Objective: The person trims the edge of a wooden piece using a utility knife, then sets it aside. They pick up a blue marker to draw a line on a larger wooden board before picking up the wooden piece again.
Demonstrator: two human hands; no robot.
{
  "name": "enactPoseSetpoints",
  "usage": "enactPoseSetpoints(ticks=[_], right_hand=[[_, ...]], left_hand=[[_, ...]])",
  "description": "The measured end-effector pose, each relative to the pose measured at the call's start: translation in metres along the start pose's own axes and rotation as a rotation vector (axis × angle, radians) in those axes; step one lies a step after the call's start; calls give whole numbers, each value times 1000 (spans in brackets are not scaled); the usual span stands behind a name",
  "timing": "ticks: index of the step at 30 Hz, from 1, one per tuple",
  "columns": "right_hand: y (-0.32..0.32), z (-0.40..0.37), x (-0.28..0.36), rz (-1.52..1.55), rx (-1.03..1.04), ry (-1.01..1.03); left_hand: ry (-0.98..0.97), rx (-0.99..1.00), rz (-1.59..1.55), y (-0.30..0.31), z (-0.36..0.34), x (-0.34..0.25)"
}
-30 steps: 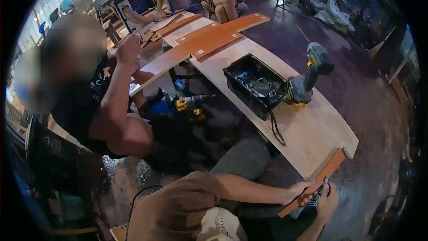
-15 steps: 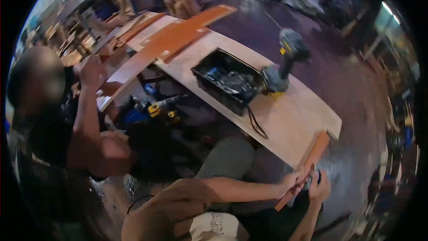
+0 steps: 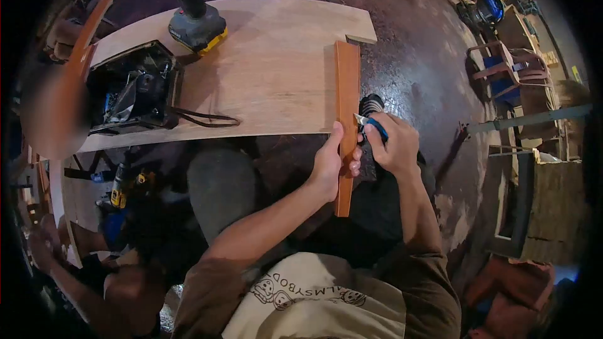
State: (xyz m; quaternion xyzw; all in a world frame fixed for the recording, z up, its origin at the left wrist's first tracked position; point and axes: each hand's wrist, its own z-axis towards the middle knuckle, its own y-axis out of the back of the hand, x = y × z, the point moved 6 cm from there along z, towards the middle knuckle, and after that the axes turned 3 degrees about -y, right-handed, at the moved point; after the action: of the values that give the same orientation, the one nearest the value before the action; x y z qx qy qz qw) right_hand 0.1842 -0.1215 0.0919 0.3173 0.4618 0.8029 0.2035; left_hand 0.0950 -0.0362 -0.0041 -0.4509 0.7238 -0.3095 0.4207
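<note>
My left hand (image 3: 331, 162) is wrapped around a reddish-brown wooden strip (image 3: 348, 88). The strip's far part lies over the right end of a pale plywood board (image 3: 270, 69), while its near end sticks out over my lap. In my right hand (image 3: 397, 144) is a blue-handled utility knife (image 3: 375, 127). Its silver blade points left, right at the strip's right edge, just beyond my left fingers.
A black bin (image 3: 178, 81) of small hardware, with a dangling strap, stands on the plywood beside an upright cordless drill (image 3: 196, 25). Another yellow drill (image 3: 118, 191) lies below at left. A person (image 3: 129, 289) sits close on my left. Chair-like wooden frames (image 3: 509, 66) stand at right.
My view has swung right and down, bringing the strip and both hands to the middle. The left hand still grips the strip and the right hand the knife.
</note>
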Motion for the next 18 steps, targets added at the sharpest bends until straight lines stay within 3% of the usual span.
enactPoseSetpoints(ticks=[18], right_hand=[[-13,15,-11,-22,23,16]], left_hand=[[16,28,28,0,-2,-5]])
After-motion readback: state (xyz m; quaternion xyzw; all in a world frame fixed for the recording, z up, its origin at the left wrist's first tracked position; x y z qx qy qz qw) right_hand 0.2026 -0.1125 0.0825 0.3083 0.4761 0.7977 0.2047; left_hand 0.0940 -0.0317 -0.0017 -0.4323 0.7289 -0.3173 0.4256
